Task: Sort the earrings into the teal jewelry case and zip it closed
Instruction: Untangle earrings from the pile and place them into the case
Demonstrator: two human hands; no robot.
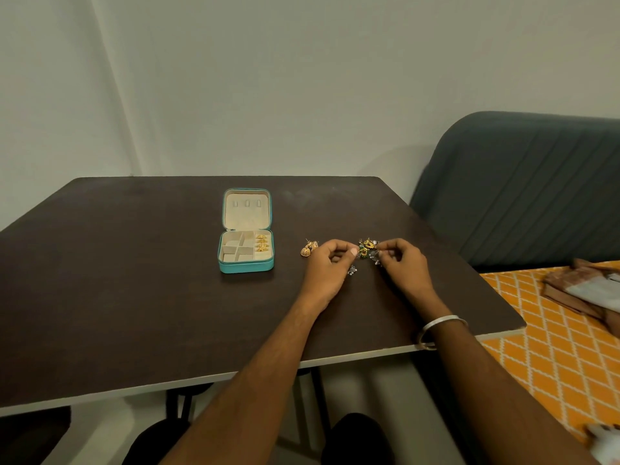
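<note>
Together, both hands (364, 260) pinch tangled earrings (367, 248) right of teal case (246, 250).

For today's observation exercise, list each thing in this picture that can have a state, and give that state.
teal jewelry case: unzipped, lid open and laid back.
right-hand compartment: holds gold earrings.
other compartments: empty.
gold earrings on the table: loose, unsorted.
mixed earring pile: unsorted, between the hands.
left hand: fingers curled at the pile.
right hand: pinching an earring.
</note>
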